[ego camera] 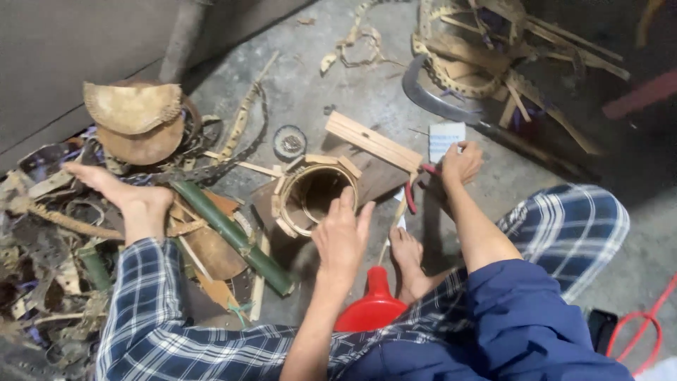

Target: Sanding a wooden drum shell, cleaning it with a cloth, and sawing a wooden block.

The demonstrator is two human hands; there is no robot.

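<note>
My left hand [342, 236] rests with its fingers spread on the near rim of a round woven bamboo cylinder [300, 204], which lies on its side on a wooden board [374, 141]. It touches the rim without gripping it. My right hand [462, 162] is closed on red-handled pliers [412, 194] just right of the board, beside a small white card [446, 137]. My bare foot [407, 257] sits below the pliers.
A green bamboo tube [229, 233] lies left of the cylinder. A plaid-clad limb [137, 212], seemingly my other leg, reaches into a pile of bamboo scraps [49, 240]. A curved sickle blade [430, 102], woven strips [465, 56], a tape roll [289, 141] and a red funnel [374, 307] are nearby.
</note>
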